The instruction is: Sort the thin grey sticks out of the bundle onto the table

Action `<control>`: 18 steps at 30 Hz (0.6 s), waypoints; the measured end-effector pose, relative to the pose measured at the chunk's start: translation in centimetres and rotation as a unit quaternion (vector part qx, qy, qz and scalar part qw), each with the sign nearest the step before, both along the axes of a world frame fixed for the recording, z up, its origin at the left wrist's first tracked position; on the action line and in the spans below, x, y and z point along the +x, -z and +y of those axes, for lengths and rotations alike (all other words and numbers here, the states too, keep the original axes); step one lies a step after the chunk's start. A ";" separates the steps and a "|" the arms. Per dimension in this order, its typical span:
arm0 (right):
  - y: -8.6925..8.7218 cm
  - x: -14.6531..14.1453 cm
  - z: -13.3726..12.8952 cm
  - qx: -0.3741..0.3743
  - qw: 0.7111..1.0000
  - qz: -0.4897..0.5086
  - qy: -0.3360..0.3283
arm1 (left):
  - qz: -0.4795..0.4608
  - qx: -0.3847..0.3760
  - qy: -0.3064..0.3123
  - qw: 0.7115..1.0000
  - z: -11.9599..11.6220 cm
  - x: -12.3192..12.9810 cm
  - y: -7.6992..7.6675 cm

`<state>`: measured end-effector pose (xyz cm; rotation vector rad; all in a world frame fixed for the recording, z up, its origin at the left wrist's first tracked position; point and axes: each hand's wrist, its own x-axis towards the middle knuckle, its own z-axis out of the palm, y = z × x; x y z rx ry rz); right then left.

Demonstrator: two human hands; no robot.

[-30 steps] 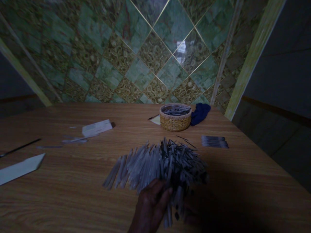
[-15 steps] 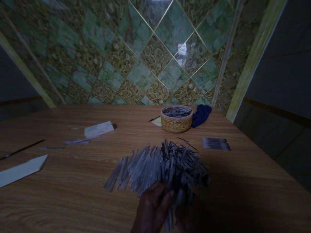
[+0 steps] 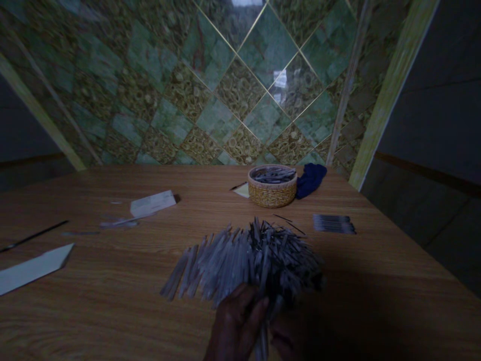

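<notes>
- From where I stand, the left hand (image 3: 236,318) is at the near edge of a large pile of slim sticks (image 3: 244,258), fingers curled and thumb pointing in toward them.
- A small bundle of sticks (image 3: 262,343) runs toward the person just beside that thumb (whether the hand actually grips it, I can't tell).
- The right hand (image 3: 287,333) is low on the other side of the bundle, so deep in shadow that I can't make out whether it is open or closed.
- The pile spreads across the wood-grain table (image 3: 112,311), pale and translucent on its left, darker and more tangled on its right.
- Two thin dark sticks (image 3: 296,228) lie just beyond the pile.
- Farther right, a neat row of similar sticks (image 3: 332,223) lies side by side.
- Behind the pile is a round woven basket (image 3: 272,194) holding more sticks, with a dark blue cloth (image 3: 311,179) against its right side.
- Over on the left lie a white box (image 3: 153,203), some translucent strips (image 3: 118,223), a black rod (image 3: 35,236) and a pale, pointed board (image 3: 35,268).
- Diamond-patterned tiles (image 3: 240,85) cover the wall behind.
</notes>
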<state>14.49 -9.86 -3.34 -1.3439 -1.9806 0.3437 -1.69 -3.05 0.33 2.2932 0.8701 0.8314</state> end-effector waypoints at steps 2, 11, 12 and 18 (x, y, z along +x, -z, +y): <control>0.0 0.4 0.1 -0.032 0.999 0.033 0.005 | 0.001 -0.008 0.006 1.000 0.0 0.0 0.1; -2.5 1.4 1.1 -0.205 0.765 0.610 -0.013 | -0.011 0.006 0.015 1.000 0.4 0.0 0.8; -2.8 1.5 1.1 -0.205 0.757 0.621 -0.011 | -0.010 0.010 0.014 1.000 0.4 0.0 0.9; -3.0 1.5 1.4 -0.202 0.734 0.648 -0.022 | -0.003 0.010 0.029 1.000 0.3 0.0 1.1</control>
